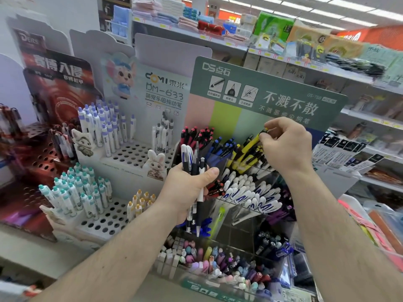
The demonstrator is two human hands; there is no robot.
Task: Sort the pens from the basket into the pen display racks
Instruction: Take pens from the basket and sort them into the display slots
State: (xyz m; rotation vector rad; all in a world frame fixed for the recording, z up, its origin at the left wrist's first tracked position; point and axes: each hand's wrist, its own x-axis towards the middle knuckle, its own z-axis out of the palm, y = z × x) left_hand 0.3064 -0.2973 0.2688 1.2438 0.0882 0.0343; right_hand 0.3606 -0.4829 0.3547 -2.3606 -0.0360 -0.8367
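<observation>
Fingers (265,139) of my right hand (287,147) pinch a yellow pen (253,143) into its rack slot, left hand (187,188) grips the bundle (195,168); next, pick another.

Bright ceiling strip lights (327,9), wide-angle bending; blurred edges

Support: white shelf (26,247) | left of hands: white perforated pen rack (113,216), red rack (37,158) | beneath hands: clear tiered pen display (244,214)
</observation>
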